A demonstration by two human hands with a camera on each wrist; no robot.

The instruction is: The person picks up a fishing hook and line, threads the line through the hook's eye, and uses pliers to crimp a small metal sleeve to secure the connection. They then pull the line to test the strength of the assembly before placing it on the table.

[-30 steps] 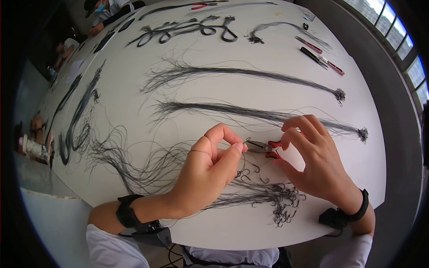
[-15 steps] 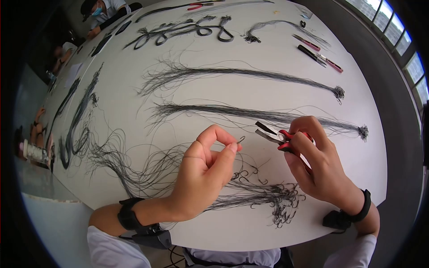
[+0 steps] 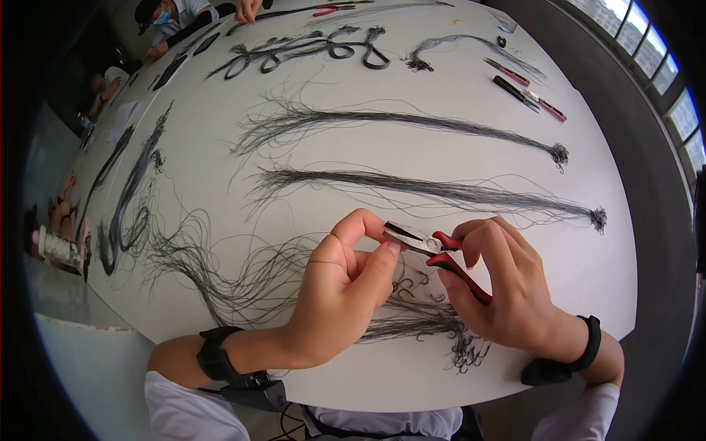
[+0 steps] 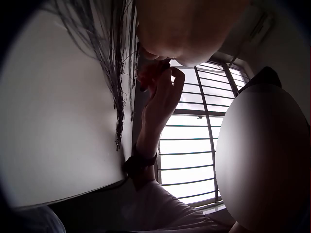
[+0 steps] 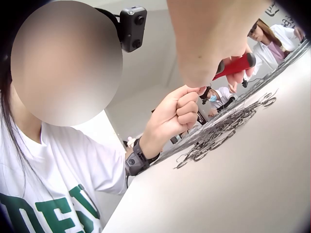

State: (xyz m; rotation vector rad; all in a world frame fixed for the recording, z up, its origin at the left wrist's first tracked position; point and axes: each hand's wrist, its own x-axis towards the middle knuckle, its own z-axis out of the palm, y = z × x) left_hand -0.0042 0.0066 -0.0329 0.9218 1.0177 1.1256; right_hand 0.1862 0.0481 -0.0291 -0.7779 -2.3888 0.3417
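Observation:
My left hand (image 3: 338,283) pinches a small fish hook between thumb and forefinger; fingertips and plier tips now mostly hide it. A thin dark line crosses the back of that hand near the forefinger. Red-handled pliers (image 3: 432,244) rest in my right hand (image 3: 507,283), handles spread and jaws slightly parted, their tips right at the left fingertips. Just below both hands lies a bundle of loose fish hooks (image 3: 471,351) on dark lines, partly covered by the hands. In the right wrist view a red plier handle (image 5: 238,67) shows beneath the right hand.
Two straight bundles of hooked line (image 3: 412,117) stretch across the white table (image 3: 368,143). Looped bundles (image 3: 342,50) lie farther back. Cutters (image 3: 515,93) and pink-handled tools (image 3: 507,71) are at the far right. Other people sit around the left and far edges.
The pliers drew back to the right with their jaws wide, then returned left to the fingertips. The left hand barely moved. Another person's hand has appeared at the far edge.

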